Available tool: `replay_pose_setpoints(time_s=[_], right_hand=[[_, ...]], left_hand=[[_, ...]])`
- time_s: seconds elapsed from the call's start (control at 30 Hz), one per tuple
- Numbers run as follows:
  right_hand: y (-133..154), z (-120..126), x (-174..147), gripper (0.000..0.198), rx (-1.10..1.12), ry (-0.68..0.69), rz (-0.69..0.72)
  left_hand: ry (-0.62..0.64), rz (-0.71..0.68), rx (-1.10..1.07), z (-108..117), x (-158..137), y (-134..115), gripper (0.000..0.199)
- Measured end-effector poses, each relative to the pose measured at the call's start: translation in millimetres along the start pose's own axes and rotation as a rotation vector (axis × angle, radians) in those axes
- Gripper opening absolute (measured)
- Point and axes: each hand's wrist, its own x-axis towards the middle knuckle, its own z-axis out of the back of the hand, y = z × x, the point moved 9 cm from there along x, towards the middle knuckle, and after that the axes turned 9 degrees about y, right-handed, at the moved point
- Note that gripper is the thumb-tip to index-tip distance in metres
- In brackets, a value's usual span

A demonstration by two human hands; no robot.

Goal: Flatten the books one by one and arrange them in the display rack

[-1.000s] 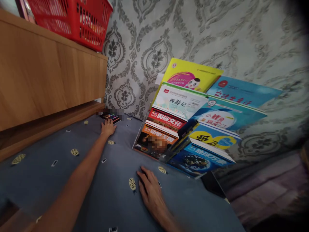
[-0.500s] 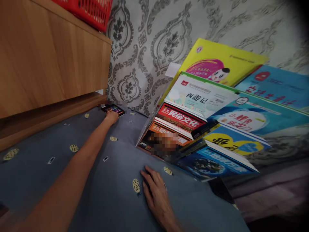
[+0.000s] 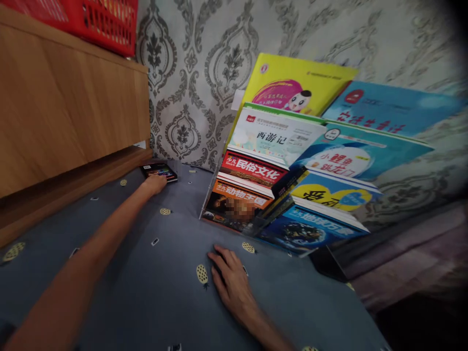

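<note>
My left hand reaches far forward to a dark book lying flat in the corner by the wall. Its fingers are closed at the book's near edge, with the fingertips partly hidden. Colourful print shows on the cover. My right hand rests palm down, holding nothing, its fingers stretched out on the blue-grey sheet. Beyond that hand, tiers of books stand in a rack. They include a yellow book, a white book, an orange-titled book and a blue book with a globe.
A wooden cabinet runs along the left, with a red plastic basket on top. Patterned wallpaper covers the wall behind. Dark and pinkish fabric lies at the right.
The camera has turned, so the rack and wall sit further left in view. My left hand and the dark book have shifted slightly left over the sheet. My right hand stays resting.
</note>
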Motion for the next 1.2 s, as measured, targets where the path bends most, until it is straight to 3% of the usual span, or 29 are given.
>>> replay_pose_setpoints(time_s=[0.27,0.4,0.53,0.7,0.83,1.0,1.2], right_hand=[[0,0,1,0.034,0.013,-0.005,-0.003],[3,1,2,0.033,-0.007,-0.003,-0.001],[5,3,2,0.033,-0.011,-0.015,0.007],[7,4,2,0.034,-0.005,-0.022,0.009],[7,5,2,0.033,-0.012,-0.011,-0.005],[8,7,2,0.032,-0.011,-0.010,-0.021],[9,6,4,0.030,-0.006,0.015,-0.035]], left_hand=[[0.134,0.037,0.169,-8,-105,14,0.060],[0.232,0.003,0.220,-14,-129,6,0.058],[0.285,-0.015,0.134,-5,-112,11,0.046],[0.107,0.151,0.031,16,-67,32,0.046],[0.029,0.251,0.001,7,-48,36,0.057],[-0.009,0.289,-0.037,-5,-47,39,0.063],[-0.047,0.319,-0.042,-5,-68,31,0.064]])
